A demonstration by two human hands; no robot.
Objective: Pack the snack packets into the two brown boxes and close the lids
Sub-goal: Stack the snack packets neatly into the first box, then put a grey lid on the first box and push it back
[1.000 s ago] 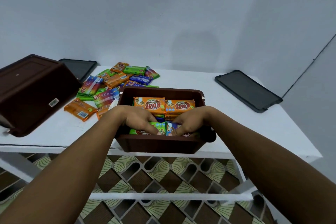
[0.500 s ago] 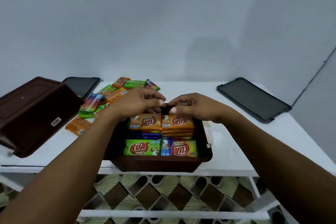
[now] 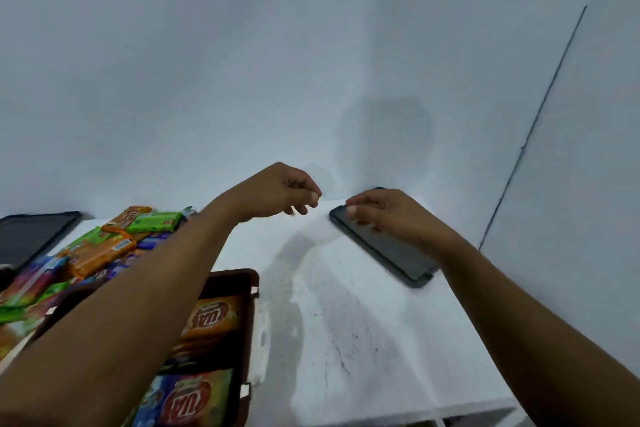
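One brown box (image 3: pixel 247 291), lid off, packets inside. Two dark lids: right hand (image 3: pixel 388 215) over one (image 3: pixel 384 246), grip unclear; left hand (image 3: pixel 280 192) loosely curled, empty.

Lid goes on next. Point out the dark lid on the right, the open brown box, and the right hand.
dark lid (image 3: pixel 388 250), head view, bare flat top
brown box (image 3: pixel 251 322), head view, right wall
right hand (image 3: pixel 391 215), head view, back of hand

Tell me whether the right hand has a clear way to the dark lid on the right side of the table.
Probably yes. The right hand already hovers over the far end of the dark lid, which lies flat on the white table with nothing on it or between them.
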